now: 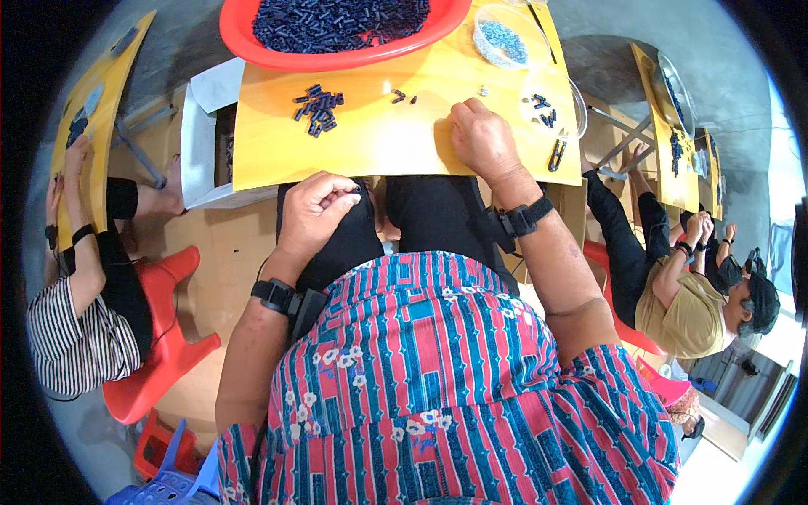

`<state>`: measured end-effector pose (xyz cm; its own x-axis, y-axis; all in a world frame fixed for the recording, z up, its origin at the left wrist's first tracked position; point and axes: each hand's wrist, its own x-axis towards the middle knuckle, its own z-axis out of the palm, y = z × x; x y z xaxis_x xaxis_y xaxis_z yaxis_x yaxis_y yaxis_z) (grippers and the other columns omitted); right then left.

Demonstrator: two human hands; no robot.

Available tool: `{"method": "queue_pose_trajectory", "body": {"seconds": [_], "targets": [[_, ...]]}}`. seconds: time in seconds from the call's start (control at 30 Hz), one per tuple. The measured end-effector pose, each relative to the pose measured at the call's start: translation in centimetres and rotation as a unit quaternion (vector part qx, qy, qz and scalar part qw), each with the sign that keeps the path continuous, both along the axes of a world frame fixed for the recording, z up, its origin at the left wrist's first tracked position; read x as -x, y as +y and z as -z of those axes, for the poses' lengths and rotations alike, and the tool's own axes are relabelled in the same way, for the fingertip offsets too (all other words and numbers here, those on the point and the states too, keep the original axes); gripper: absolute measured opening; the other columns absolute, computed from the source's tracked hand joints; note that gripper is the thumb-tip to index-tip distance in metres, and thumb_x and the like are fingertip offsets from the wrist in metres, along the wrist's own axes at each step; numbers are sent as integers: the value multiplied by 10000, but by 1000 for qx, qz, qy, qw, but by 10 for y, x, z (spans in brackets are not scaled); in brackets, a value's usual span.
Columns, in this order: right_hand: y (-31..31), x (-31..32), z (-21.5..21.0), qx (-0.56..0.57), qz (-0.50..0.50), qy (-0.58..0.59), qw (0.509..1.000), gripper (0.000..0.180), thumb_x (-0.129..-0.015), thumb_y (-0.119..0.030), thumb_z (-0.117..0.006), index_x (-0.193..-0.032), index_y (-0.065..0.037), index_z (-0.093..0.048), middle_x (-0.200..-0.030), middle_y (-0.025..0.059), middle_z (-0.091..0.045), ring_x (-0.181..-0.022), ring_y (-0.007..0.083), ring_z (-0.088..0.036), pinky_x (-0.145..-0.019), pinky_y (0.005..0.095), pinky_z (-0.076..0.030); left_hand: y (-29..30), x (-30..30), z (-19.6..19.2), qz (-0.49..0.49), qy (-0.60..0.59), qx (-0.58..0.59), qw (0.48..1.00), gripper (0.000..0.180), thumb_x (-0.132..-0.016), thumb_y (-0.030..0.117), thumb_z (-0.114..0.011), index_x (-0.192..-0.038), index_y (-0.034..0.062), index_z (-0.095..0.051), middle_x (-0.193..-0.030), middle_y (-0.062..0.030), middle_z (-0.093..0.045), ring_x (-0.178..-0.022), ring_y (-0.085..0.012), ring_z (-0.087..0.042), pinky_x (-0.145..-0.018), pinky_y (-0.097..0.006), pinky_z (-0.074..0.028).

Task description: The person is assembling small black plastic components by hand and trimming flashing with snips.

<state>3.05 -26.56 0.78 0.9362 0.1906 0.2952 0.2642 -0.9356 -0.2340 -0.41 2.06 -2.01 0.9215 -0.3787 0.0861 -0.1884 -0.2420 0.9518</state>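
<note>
My left hand is pinched on a small black tube, held over my lap just off the table's near edge. On the yellow table, my right hand rests with its fingers curled in; whatever they hold, if anything, is hidden. Left of it lies a pile of short black tubes, and a few loose black pieces sit between. To its right are several black pieces beside a clear round lid, with a short black pen-like tool nearer me.
A red basin full of black tubes covers the far left of the table. Beside it stands a clear tub of small pale-blue pieces. A white box adjoins the table's left side. People sit at yellow tables on both sides.
</note>
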Motion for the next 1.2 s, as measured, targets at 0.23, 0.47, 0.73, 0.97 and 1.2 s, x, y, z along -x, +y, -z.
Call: {"method": "queue_pose_trajectory", "body": {"seconds": [0.23,0.47,0.73,0.97,1.2], "targets": [[20,6,-18,11,11,18,1000,114,-751,-113,-617,-856,-70,-624,-848,127,-610,-776,318,-613,-702,429,-523,-1,-2,15,-20,3,26,999,98,-780,19,-694,-870,-3,-661,-765,-38,-639,-660,-76,-578,-615,-218,-473],[53,18,-4,-344,-41,143,927,145,-907,0,-519,-997,4,-632,-863,53,-601,-758,129,-609,-723,237,-504,0,-6,22,-34,73,93,992,97,-804,49,-706,-874,-3,-662,-786,-12,-652,-693,-54,-581,-662,-208,-489],[99,24,-3,-566,-50,386,727,145,-907,-21,-565,-1028,16,-637,-822,37,-643,-714,95,-611,-705,231,-519,5,-4,25,-26,103,111,988,104,-847,65,-674,-931,6,-656,-822,1,-644,-684,-49,-549,-620,-203,-469],[108,25,2,-562,-15,405,721,156,-906,-56,-587,-1024,8,-666,-781,31,-650,-672,94,-607,-661,227,-510,6,-4,19,-25,120,127,984,76,-830,35,-682,-885,-13,-660,-788,-2,-655,-717,-44,-579,-674,-210,-488],[110,24,5,-573,-8,398,716,152,-907,-72,-594,-1015,5,-669,-717,26,-639,-643,96,-610,-617,204,-485,5,-4,19,-25,119,149,981,78,-829,30,-682,-890,-15,-663,-795,-10,-664,-735,-48,-591,-680,-213,-494]]}}
